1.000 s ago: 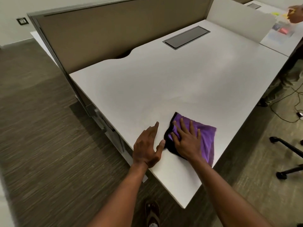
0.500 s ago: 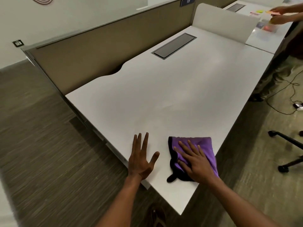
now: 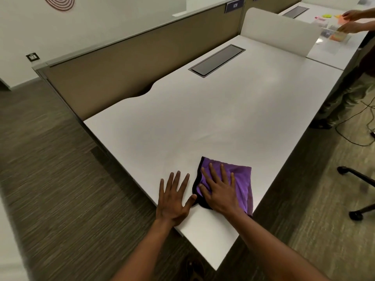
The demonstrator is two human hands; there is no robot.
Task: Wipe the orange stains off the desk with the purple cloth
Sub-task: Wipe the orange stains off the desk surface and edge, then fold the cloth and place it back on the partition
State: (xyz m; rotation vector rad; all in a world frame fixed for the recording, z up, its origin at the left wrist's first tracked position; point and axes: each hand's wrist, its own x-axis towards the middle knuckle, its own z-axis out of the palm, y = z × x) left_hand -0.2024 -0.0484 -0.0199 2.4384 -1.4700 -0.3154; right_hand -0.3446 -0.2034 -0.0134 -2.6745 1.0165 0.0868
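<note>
A purple cloth (image 3: 242, 184) with a dark edge lies flat near the front corner of the white desk (image 3: 213, 118). My right hand (image 3: 218, 189) presses down on the cloth with its fingers spread. My left hand (image 3: 174, 196) rests flat on the bare desk just left of the cloth, fingers apart, its thumb touching the cloth's dark edge. I see no orange stain on the desk surface in this view.
A dark cable hatch (image 3: 217, 60) is set into the desk's far side, below a brown partition (image 3: 132, 63). A white divider (image 3: 278, 35) separates the adjoining desk, where another person's hands (image 3: 353, 21) handle coloured papers. A chair base (image 3: 357, 191) stands on the floor at right.
My right hand has slid the cloth over the desk near the front corner, first toward me, then away again. My left hand has flattened and spread its fingers. The camera has tilted up.
</note>
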